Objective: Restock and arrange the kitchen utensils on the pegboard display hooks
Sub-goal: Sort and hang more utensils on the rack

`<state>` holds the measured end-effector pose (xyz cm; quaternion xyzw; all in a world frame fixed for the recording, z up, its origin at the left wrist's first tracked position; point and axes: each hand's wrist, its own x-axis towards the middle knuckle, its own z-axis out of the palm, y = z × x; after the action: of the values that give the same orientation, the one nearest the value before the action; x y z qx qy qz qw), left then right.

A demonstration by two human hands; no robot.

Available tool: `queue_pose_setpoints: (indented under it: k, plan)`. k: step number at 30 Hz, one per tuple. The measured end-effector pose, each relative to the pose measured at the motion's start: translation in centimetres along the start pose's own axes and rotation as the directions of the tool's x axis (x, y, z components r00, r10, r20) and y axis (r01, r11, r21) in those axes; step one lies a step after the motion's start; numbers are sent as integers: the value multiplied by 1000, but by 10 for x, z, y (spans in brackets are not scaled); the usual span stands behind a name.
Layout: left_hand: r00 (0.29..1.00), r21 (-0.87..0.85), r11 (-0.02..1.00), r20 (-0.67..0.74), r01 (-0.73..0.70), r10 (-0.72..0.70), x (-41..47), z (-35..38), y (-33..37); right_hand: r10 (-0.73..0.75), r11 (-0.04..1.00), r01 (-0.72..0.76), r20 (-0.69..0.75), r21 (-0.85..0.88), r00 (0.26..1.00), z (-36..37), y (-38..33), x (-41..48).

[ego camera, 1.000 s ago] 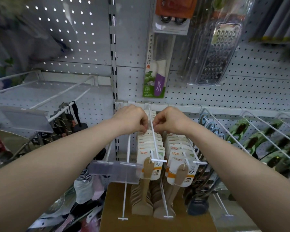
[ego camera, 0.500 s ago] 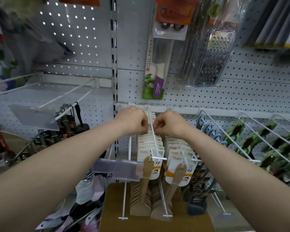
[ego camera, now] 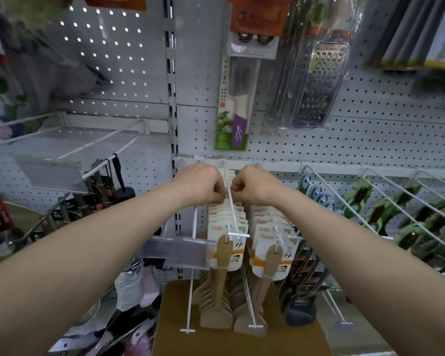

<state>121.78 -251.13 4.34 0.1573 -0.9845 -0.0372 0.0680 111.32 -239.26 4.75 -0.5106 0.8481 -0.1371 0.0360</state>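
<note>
Both grips unchanged: left hand and right hand still clenched on spatula cards beside the hook

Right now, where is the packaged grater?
In the head view the grater hangs upper right on the pegboard, right of the purple-handled knife pack, above the right hand.

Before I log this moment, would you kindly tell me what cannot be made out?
Head view:
What, if anything, the left hand and right hand grip beside the white hook: hidden behind their knuckles.
Print on the spatula cards: too small.
Orange package: cut off by the top edge.
Far-left goods: blurred.
</note>
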Motion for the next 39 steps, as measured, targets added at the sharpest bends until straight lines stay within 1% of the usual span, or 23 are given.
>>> queue_pose_setpoints:
  k: [4, 7, 9, 12, 16, 19, 22, 24, 27, 30, 34, 36, 39]
  plan:
    - [999, 62, 998, -45, 7, -4, 0, -2, 6, -5, 1000, 4, -19, -14, 1000, -1, -1, -3]
    - [996, 65, 998, -86, -22, 27, -6, -5, 9, -30, 998, 29, 22, 52, 999, -6, 0, -12]
    - [995, 65, 997, -85, -39, 45, -9, -6, 9, -56, 997, 52, 55, 59, 997, -8, 0, -16]
    - [996, 97, 995, -80, -38, 46, -13, -2, 10, -78, 997, 77, 40, 25, 996, -7, -3, -16]
    - [995, 114, 993, -102, 14, -2, -12, 2, 11, -95, 991, 95, -1, -93, 995, -4, -6, -14]
    - [993, 121, 992, -112, 37, -24, -13, 1, 13, -92, 992, 91, -10, -87, 996, -4, -7, -15]
    - [991, 95, 995, -135, 26, -13, -21, -2, 18, -89, 996, 88, -11, -22, 996, -6, -5, -20]
    - [991, 93, 996, -135, -4, 16, -28, -2, 22, -82, 996, 81, 24, 39, 996, -6, -2, -25]
    - [992, 53, 999, -127, -4, 11, -39, -1, 26, -88, 991, 79, 76, 109, 993, -4, 2, -32]
    - [991, -6, 1000, -129, -18, 17, -47, -2, 27, -95, 984, 81, 84, 158, 992, -3, 5, -41]
    - [994, -23, 1000, -111, -13, 11, -58, -2, 28, -86, 971, 65, 82, 231, 993, -5, 7, -53]
    - [994, -25, 1000, -112, -17, 14, -61, -2, 29, -103, 969, 82, 83, 231, 991, -6, 7, -58]
    - [995, -29, 999, -102, -15, 12, -63, -2, 31, -132, 978, 115, 90, 173, 987, -4, 3, -62]
